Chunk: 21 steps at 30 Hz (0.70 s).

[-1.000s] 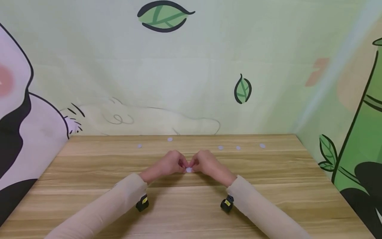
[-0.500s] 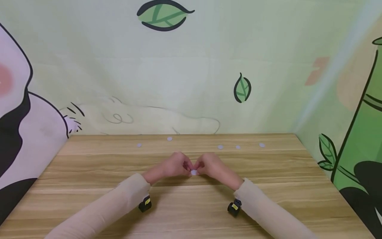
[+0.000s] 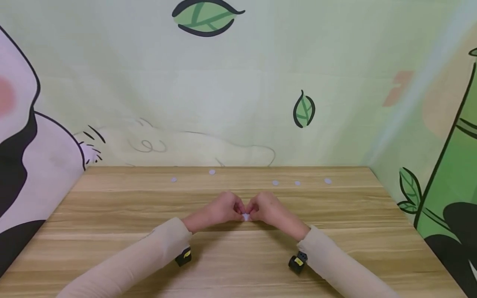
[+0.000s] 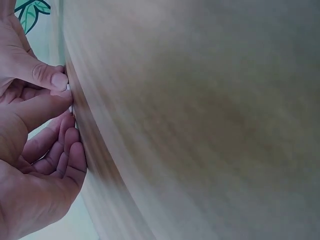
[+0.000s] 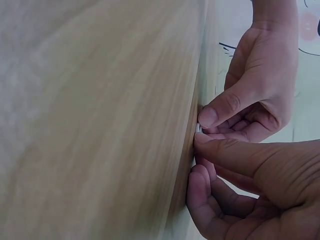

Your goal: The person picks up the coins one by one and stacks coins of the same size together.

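Five discs (image 3: 275,183) lay untouched near surface's (image 3: 238,265) far edge; left grip (image 3: 225,207), right grip (image 3: 267,208) closely pinched another disc (image 3: 246,217), seemingly unfinished.

Six discs (image 3: 212,172): five on the far part of one bench (image 3: 238,265), one held by two sets of fingers (image 4: 75,159); two sleeves (image 3: 126,265), two wrist cameras (image 3: 184,257)

"What sort of place is this?"
"Seemingly a staged recording spot: cartoon-printed backdrop (image 3: 238,82) along the far edge of the worktop (image 3: 238,265), drawn bamboo (image 3: 458,165) at right."
"What else?"
"Two black wrist-worn cameras (image 3: 296,263)."
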Tool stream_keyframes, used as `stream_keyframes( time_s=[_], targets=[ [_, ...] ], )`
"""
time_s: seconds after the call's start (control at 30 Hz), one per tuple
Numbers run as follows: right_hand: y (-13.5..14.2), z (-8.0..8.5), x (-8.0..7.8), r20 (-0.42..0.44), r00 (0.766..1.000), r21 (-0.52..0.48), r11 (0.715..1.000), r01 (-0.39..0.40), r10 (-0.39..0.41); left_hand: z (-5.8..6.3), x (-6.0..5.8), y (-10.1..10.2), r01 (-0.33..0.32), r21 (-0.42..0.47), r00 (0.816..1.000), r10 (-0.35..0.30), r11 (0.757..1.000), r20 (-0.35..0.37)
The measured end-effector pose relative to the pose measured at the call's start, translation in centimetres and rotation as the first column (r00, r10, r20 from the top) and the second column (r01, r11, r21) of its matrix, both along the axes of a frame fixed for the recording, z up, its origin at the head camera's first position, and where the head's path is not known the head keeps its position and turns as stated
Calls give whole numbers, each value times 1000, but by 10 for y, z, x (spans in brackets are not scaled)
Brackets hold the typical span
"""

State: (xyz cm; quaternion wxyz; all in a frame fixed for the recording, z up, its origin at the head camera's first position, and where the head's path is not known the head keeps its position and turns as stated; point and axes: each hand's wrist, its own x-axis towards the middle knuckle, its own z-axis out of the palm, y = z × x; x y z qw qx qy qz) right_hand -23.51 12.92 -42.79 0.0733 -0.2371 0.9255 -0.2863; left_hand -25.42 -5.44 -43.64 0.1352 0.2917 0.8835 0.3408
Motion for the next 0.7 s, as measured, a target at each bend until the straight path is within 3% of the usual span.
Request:
stream_keyframes(
  time_s=[0.5,0.7],
  targets=[
    [1,-1,5,5,995,13,995,99,-99,0,1,3,-39,-20,998,38,999,-41],
    [4,-1,6,22,993,11,993,120,-120,-2,3,6,-56,-20,998,56,998,-24]
  ],
)
